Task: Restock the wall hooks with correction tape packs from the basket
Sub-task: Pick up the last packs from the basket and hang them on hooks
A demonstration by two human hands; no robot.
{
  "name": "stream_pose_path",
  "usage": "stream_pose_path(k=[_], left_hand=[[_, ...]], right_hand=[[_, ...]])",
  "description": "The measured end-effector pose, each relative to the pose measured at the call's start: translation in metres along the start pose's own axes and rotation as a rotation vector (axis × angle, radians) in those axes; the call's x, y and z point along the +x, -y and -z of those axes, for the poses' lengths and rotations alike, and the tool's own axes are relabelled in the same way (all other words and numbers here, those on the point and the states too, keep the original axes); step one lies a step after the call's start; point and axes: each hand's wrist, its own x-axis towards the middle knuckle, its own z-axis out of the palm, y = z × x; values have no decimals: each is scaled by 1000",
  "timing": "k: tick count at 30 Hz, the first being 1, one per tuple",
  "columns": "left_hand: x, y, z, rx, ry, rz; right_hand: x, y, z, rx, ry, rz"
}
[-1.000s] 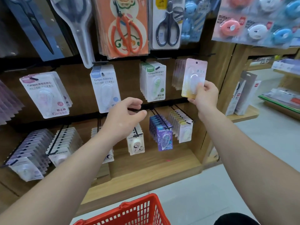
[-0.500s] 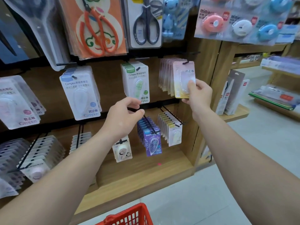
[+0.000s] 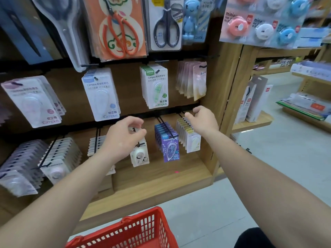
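A pink-and-yellow correction tape pack [image 3: 199, 83] hangs at the front of the upper right hook, free of my hands. My right hand [image 3: 203, 120] hovers below it with loosely curled fingers, holding nothing. In front of the lower row, my left hand [image 3: 125, 136] floats with relaxed, slightly curled fingers, just above a small white pack [image 3: 139, 155]. Purple packs [image 3: 170, 145] and pale yellow packs [image 3: 192, 140] hang to its right. The red basket [image 3: 136, 231] sits at the bottom of the view; its contents are hidden.
Green Campus packs [image 3: 157, 88], blue Campus packs [image 3: 101, 97] and pink Campus packs [image 3: 32, 102] fill the middle hooks. Scissors [image 3: 166, 22] hang above. A wooden shelf ledge [image 3: 152, 187] juts out below the hooks. Tiled floor [image 3: 279, 158] lies to the right.
My right hand let go of the pink-and-yellow pack, which now hangs on the hook, and dropped lower. My left hand moved a little down and right. The view tilted downward.
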Motion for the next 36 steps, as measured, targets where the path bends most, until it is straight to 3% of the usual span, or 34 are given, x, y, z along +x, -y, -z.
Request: stream_pose_path(k=[8, 19, 30, 36], left_hand=[[-104, 71, 24, 94, 66, 123], [-263, 223, 11, 162, 222, 457], [-352, 350, -51, 174, 515, 827], [-349, 384, -100, 152, 725, 820]], right_hand=[[-106, 13, -44, -171, 323, 132], [-253, -32, -188, -246, 792, 257], [-330, -155, -299, -408, 1207, -2], [-360, -202, -333, -501, 1342, -66]])
